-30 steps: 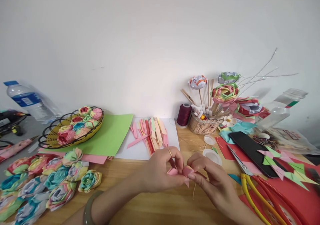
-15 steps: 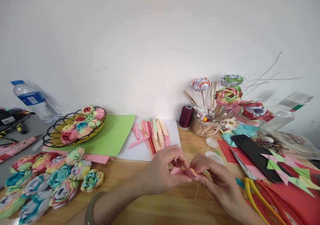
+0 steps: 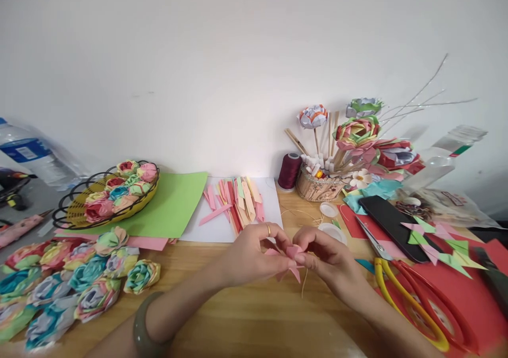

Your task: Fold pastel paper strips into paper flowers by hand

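My left hand and my right hand meet above the wooden table, fingertips pinched together on a small folded pink paper piece. A point of the pink paper sticks down between the hands. A thin straw-coloured strand hangs below them. The left hand wears a ring, and a grey-green bangle sits on that wrist. Just behind the hands lies a pile of pink, red and cream paper strips on a white sheet.
Several paper roses lie at the left, more in a wire basket on green paper. A water bottle lies far left. Right: thread spool, flower basket, black phone, scissors, red paper.
The view has tipped down and shifted a little; my hands sit slightly left and higher in it. They keep working the pink paper, whose point now hangs lower between the fingers.
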Demonstrator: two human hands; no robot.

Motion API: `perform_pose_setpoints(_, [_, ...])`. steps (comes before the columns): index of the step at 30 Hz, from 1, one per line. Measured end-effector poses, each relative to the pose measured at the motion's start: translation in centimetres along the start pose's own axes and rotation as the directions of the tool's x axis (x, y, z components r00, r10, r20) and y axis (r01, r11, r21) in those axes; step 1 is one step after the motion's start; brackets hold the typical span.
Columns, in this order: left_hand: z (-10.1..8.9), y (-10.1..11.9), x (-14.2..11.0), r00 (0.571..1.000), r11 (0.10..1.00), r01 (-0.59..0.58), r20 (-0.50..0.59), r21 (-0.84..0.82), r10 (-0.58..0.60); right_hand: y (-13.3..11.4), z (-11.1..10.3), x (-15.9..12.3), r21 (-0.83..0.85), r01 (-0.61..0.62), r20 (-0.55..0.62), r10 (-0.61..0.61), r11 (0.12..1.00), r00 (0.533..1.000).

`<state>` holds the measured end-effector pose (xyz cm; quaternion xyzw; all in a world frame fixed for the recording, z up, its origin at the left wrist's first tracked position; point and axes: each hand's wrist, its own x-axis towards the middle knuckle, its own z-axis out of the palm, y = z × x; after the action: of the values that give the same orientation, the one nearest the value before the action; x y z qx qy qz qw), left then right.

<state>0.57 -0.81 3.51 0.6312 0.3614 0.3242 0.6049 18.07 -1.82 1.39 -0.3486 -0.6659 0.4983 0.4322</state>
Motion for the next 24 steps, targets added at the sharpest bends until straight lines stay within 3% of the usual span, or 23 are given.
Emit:
perform_pose_setpoints(2, [-0.2, -0.1, 0.2, 0.996, 0.994, 0.088, 0.01, -0.061, -0.088, 0.0, 0.0, 0.2, 0.083, -0.112, 0.002, 0.112, 0.99, 0.994])
perform_pose_setpoints(5, [-0.5, -0.4, 0.5, 0.992, 0.989, 0.118, -0.02, -0.092, -0.121, -0.4, -0.1, 0.5, 0.163, -0.261, 0.047, 0.257, 0.952, 0.965])
perform_pose_setpoints(9, [-0.6, -1.1, 1.0, 0.986, 0.938, 0.166, 0.033, -0.304, -0.164, -1.0, -0.4, 0.8, 0.206, -0.368, 0.149, 0.343, 0.906, 0.927])
perform_pose_setpoints(13, [-0.5, -1.7, 1.0, 0.982, 0.914, 0.186, 0.03, -0.361, -0.188, -1.0, -0.7, 0.9, 0.133, -0.413, 0.189, 0.386, 0.901, 0.903])
perform_pose_setpoints(20, [-0.8, -1.4, 1.1, 0.956, 0.924, 0.293, 0.058, -0.246, -0.288, -0.2, -0.8, 0.9, 0.084, -0.43, 0.157, 0.414, 0.899, 0.897])
perform_pose_setpoints(24, [-0.5, -1.0, 1.1, 0.949, 0.891, 0.309, 0.04, -0.333, -0.314, -0.4, -0.6, 0.9, 0.131, -0.444, 0.102, 0.433, 0.887, 0.896])
